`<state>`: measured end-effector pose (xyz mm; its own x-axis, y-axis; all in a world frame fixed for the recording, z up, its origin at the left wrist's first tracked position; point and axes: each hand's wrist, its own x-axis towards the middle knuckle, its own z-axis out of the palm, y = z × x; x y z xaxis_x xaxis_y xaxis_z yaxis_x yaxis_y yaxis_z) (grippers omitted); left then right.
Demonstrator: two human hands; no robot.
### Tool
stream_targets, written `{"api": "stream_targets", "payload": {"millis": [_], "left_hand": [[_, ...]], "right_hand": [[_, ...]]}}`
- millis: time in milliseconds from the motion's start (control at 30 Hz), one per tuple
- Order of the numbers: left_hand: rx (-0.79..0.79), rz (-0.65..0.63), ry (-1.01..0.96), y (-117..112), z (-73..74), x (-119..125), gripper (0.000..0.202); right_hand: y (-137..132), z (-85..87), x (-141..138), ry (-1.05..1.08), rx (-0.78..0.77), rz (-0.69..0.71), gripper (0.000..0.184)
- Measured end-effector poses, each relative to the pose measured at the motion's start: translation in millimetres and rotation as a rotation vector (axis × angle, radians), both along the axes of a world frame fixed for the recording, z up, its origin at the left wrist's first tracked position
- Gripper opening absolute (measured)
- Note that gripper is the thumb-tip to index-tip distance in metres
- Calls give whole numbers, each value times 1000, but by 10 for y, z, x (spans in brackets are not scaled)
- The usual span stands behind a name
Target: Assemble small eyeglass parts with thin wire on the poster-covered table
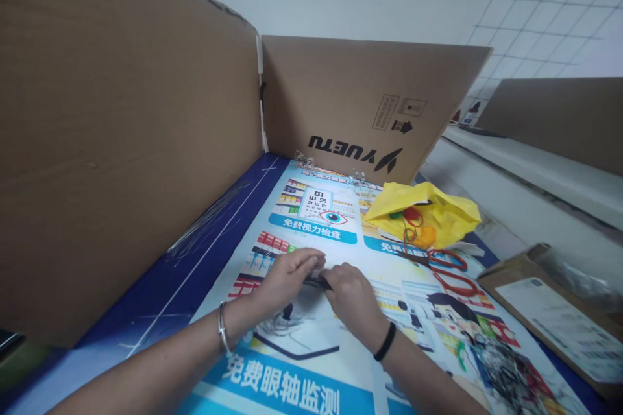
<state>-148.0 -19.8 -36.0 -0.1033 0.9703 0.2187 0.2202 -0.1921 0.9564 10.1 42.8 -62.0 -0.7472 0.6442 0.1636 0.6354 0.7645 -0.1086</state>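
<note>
My left hand [287, 279] and my right hand [353, 298] meet at the middle of a printed poster mat [311, 220]. Both pinch a small dark thin object [317, 282] between their fingertips; I cannot make out what it is. A silver bangle sits on my left wrist, a black band on my right. Just below my hands lies a dark wire-like frame shape [292, 331] on the mat.
Cardboard walls [121, 142] stand at the left and back. A yellow plastic bag [428, 214] with red and orange loops [452, 272] lies right of centre. A flat cardboard box [555, 318] sits at the right edge, a pile of dark wire pieces [506, 369] near it.
</note>
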Motion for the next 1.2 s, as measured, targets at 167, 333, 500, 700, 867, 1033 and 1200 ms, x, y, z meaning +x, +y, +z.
{"api": "stream_targets", "payload": {"millis": [167,333,500,700,867,1033,1200], "left_hand": [[-57,187,153,198,33,-496,18],[-117,140,412,316,-145,-797,17],[-142,156,604,315,-210,-791,22],[-141,143,873,269,-143,-792,24],[-183,44,1039,136,157,-729,22],[-338,-168,1121,-150,487,-607,18],[-450,-160,1198,-470,490,-568,16]], "right_hand": [[57,-49,6,65,-45,6,24],[66,-27,11,73,-50,14,23],[56,-8,5,82,-66,14,23],[85,-40,9,94,-95,23,24],[105,-50,6,73,-94,30,22],[108,-42,8,80,-84,39,22],[121,-30,10,73,-95,49,21]]}}
